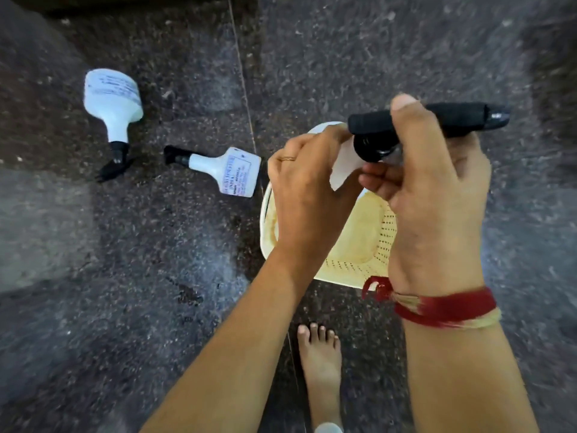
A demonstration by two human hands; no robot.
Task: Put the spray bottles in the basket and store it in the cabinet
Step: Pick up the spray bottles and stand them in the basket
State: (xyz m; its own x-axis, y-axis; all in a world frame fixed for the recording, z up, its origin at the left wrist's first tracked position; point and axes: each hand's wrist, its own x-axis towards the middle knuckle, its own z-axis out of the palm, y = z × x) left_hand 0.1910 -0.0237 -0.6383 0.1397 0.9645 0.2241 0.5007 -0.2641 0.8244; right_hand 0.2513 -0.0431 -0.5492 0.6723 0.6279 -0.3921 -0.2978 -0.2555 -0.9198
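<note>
I hold one white spray bottle upright over a cream perforated basket on the floor. My right hand grips its black spray head, with the nozzle pointing right. My left hand wraps the bottle's white body, most of which is hidden. Two more white spray bottles with black heads lie on the floor to the left: a larger one at the far left and a smaller labelled one just left of the basket.
The floor is dark speckled stone with a thin seam running past the basket. My bare foot stands just behind the basket. A red thread band is on my right wrist.
</note>
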